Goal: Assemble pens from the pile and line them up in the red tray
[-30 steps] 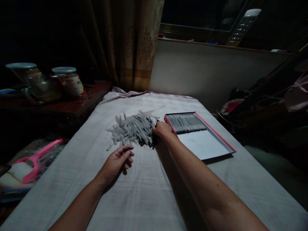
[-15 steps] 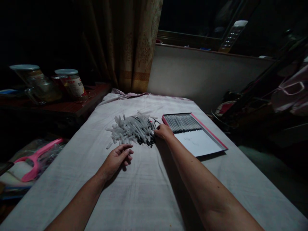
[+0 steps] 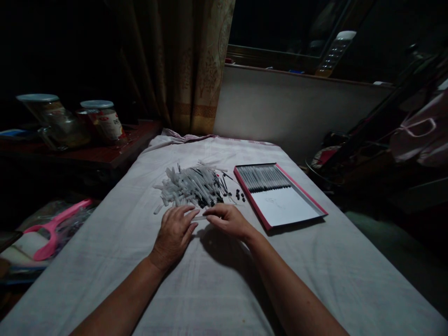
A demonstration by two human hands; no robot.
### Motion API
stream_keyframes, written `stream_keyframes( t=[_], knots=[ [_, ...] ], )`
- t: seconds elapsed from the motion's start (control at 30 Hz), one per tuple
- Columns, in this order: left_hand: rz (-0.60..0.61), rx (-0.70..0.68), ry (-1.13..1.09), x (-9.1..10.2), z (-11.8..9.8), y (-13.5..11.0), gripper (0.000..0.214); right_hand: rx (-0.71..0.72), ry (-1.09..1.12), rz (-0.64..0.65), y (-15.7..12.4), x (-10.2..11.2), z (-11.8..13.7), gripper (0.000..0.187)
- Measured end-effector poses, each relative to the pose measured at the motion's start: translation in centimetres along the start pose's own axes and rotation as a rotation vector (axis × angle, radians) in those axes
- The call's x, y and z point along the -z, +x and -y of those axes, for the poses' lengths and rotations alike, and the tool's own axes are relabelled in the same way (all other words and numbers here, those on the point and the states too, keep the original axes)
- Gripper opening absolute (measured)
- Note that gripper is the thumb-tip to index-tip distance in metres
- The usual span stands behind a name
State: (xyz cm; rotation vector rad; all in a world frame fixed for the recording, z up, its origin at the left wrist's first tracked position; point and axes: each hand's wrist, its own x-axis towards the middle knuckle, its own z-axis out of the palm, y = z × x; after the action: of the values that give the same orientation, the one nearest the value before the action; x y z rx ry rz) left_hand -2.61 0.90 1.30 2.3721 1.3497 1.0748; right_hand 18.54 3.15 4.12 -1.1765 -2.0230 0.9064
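Right in front of the pile, a translucent pen barrel [image 3: 200,218] lies level between my two hands. My left hand [image 3: 175,233] pinches its left end with thumb and fingers. The right end is in the closed fingers of my right hand [image 3: 227,220], which partly hide it. Just beyond is a heap of clear pen barrels [image 3: 191,184] with black tips and thin dark refills along its right side. Several small black caps [image 3: 238,195] lie between heap and box. The shallow red-edged box [image 3: 297,205] holds a neat row of pens [image 3: 265,177] in its far part.
A pale cloth [image 3: 196,289] covers the table. On the left, a dark wooden cabinet [image 3: 119,156] bears lidded jars [image 3: 105,123] and a glass mug [image 3: 65,133]. Below it is a pink-handled object [image 3: 52,233]. A bottle [image 3: 338,53] stands on the windowsill behind.
My right hand has come back from the pile's right edge toward my left hand, uncovering the black caps. Both hands now meet at a pen barrel; my left hand has turned palm down.
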Motion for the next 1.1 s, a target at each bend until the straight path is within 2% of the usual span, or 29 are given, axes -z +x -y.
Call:
stream_keyframes(
  t=[0.07,0.1,0.2,0.27,0.4,0.6,0.8,0.87,0.93,1.03,1.1],
  knots=[
    [0.064,0.044,0.022,-0.2,0.3,-0.1,0.027,-0.037,0.120,0.004,0.7,0.4,-0.6,0.029],
    [0.078,0.082,0.019,-0.2,0.5,-0.1,0.027,-0.092,0.091,-0.032,1.2,0.8,-1.0,0.033],
    [0.085,0.193,-0.008,-0.3,0.8,-0.1,0.031,-0.315,-0.276,-0.235,2.9,2.2,-2.4,0.038],
    [0.096,0.229,-0.042,-0.3,0.8,-0.1,0.034,-0.416,-0.472,-0.298,3.9,3.1,-3.3,0.034],
    [0.101,0.252,-0.105,-0.2,0.5,0.1,0.037,-0.518,-0.627,-0.242,5.2,3.6,-4.2,0.027],
    [0.076,0.278,-0.146,-0.1,0.6,0.3,0.038,-0.578,-0.776,-0.156,6.7,3.5,-3.6,0.028],
    [0.062,0.263,-0.166,-0.2,0.7,0.2,0.039,-0.633,-0.819,-0.183,5.4,3.7,-3.4,0.029],
    [0.063,0.256,-0.168,-0.2,0.7,0.1,0.039,-0.616,-0.788,-0.228,4.3,3.8,-3.5,0.027],
    [0.047,0.249,-0.156,-0.3,0.8,0.1,0.038,-0.565,-0.671,-0.350,3.1,3.9,-3.7,0.024],
    [-0.018,0.200,-0.103,-0.4,1.2,0.0,0.033,-0.421,-0.294,-0.651,1.7,4.1,-4.3,0.019],
    [-0.074,0.145,-0.063,-0.5,1.7,0.0,0.031,-0.304,0.019,-0.836,1.0,4.3,-4.6,0.024]
  ],
)
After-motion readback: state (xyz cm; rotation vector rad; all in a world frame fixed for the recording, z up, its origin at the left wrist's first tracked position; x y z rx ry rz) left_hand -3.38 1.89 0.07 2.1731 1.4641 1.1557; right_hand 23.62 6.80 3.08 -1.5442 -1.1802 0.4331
